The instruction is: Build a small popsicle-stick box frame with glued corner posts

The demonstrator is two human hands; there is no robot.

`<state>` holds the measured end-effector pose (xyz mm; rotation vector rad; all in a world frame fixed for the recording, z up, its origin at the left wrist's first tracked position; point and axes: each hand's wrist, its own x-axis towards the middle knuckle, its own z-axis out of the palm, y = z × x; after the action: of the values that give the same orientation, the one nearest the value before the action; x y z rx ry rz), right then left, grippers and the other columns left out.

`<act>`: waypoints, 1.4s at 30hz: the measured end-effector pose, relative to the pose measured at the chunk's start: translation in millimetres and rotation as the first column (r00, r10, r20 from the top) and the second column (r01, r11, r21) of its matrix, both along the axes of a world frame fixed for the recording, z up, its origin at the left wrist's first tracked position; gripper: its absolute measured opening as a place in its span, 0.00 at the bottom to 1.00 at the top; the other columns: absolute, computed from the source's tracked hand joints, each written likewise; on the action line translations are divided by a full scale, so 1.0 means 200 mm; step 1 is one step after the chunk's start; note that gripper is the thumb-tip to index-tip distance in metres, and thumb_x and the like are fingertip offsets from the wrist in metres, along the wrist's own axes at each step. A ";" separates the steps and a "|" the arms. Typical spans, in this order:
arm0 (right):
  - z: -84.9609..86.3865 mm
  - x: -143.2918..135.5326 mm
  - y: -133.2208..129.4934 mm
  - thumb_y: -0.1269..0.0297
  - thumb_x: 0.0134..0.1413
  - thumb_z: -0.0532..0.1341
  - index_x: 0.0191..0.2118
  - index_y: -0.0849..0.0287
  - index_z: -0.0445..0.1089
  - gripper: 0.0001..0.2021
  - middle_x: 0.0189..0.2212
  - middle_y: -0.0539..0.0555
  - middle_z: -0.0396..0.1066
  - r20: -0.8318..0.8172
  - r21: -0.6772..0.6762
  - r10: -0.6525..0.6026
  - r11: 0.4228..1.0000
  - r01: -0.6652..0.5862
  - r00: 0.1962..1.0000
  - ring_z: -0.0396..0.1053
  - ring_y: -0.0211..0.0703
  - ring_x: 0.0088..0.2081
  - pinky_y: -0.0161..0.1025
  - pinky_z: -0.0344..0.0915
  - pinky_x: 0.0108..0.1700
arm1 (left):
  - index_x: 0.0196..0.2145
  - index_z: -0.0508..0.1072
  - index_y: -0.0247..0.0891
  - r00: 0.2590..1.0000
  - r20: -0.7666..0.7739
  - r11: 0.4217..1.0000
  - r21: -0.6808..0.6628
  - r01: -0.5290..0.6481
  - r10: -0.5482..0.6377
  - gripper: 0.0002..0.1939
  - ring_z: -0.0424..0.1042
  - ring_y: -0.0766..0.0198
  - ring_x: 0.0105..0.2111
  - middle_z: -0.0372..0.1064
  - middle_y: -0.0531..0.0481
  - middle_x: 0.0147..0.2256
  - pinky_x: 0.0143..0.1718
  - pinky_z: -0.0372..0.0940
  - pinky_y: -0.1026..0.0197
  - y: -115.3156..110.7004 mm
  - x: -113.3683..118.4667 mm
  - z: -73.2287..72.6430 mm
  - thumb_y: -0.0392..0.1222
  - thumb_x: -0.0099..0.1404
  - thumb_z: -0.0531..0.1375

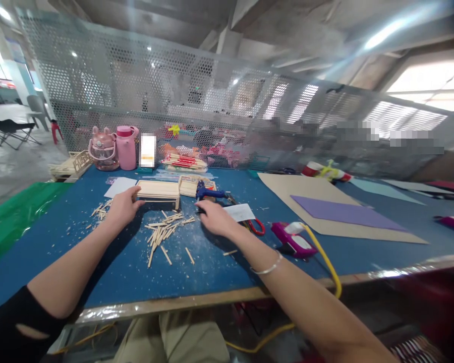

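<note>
My left hand [124, 205] grips the left end of a small model made of pale wooden sticks [159, 190], thumb and fingers at its edge. The model has a flat slatted top and stands on short legs. My right hand [214, 216] is closed just in front of a blue glue gun [208, 192], which lies on the table. A dark part shows by its fingertips, but what they hold is hidden. Several loose wooden sticks [162, 232] are strewn between my hands.
Scissors with red handles [258, 227], a white paper slip [240, 212] and a magenta device [293, 241] with a yellow cable lie to the right. Beyond are a purple sheet [344, 213] and beige board [287, 189]. Pink bottles [126, 148] stand before a perforated screen [174, 91].
</note>
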<state>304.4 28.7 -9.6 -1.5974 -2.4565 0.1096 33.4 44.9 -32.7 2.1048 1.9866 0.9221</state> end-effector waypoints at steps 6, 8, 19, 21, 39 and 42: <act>-0.11 -0.28 0.04 0.59 0.58 0.50 0.55 0.67 0.60 0.23 0.54 0.65 0.62 0.033 -0.092 0.184 0.979 -0.180 0.982 0.59 0.50 0.56 0.45 0.56 0.55 | 0.49 0.68 0.35 0.998 0.059 1.000 0.019 -0.017 0.016 0.21 0.72 0.56 0.37 0.74 0.47 0.34 0.41 0.63 0.60 -0.02 0.01 0.01 0.41 0.57 0.58; -0.13 -0.33 0.00 0.57 0.60 0.48 0.57 0.72 0.57 0.26 0.57 0.68 0.57 0.036 -0.108 0.232 0.968 -0.227 0.972 0.55 0.52 0.58 0.46 0.52 0.57 | 0.48 0.68 0.35 0.997 0.075 1.000 0.011 -0.017 0.017 0.21 0.72 0.57 0.37 0.73 0.47 0.34 0.41 0.63 0.60 -0.02 0.02 0.01 0.40 0.57 0.58; -0.13 -0.30 -0.10 0.58 0.61 0.45 0.60 0.70 0.52 0.26 0.60 0.65 0.51 -0.151 -0.133 0.415 0.891 -0.435 0.897 0.48 0.46 0.62 0.46 0.47 0.62 | 0.44 0.64 0.37 0.998 0.068 0.995 -0.099 0.025 -0.018 0.17 0.71 0.57 0.33 0.70 0.48 0.30 0.37 0.62 0.59 -0.04 0.04 -0.03 0.34 0.55 0.57; -0.15 -0.30 -0.10 0.58 0.61 0.45 0.60 0.72 0.52 0.27 0.61 0.67 0.49 -0.113 -0.144 0.345 0.922 -0.359 0.932 0.47 0.50 0.62 0.49 0.46 0.62 | 0.44 0.63 0.37 0.997 0.065 0.993 -0.110 0.038 -0.031 0.17 0.71 0.57 0.34 0.70 0.47 0.31 0.37 0.61 0.59 -0.05 0.05 -0.02 0.34 0.56 0.56; -0.22 0.16 -0.73 0.41 0.54 0.45 0.60 0.76 0.52 0.40 0.60 0.73 0.46 0.109 -0.069 -0.315 0.944 0.323 0.943 0.44 0.62 0.62 0.60 0.44 0.60 | 0.56 0.53 0.29 0.996 -0.075 0.998 -0.028 0.047 -0.049 0.32 0.63 0.49 0.52 0.62 0.33 0.51 0.50 0.59 0.55 -0.10 0.08 -0.06 0.33 0.54 0.57; -0.25 0.03 -0.72 0.41 0.54 0.43 0.61 0.76 0.49 0.41 0.61 0.73 0.43 0.058 -0.094 -0.282 0.953 0.286 0.958 0.39 0.62 0.63 0.60 0.41 0.61 | 0.54 0.55 0.32 0.996 -0.056 0.996 -0.069 0.064 -0.068 0.30 0.68 0.49 0.47 0.67 0.36 0.47 0.46 0.62 0.54 -0.10 0.07 -0.06 0.35 0.54 0.57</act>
<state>309.8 -115.1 -59.9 -1.9981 -2.2533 0.1575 48.4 25.8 -44.2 2.1698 1.9337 0.7802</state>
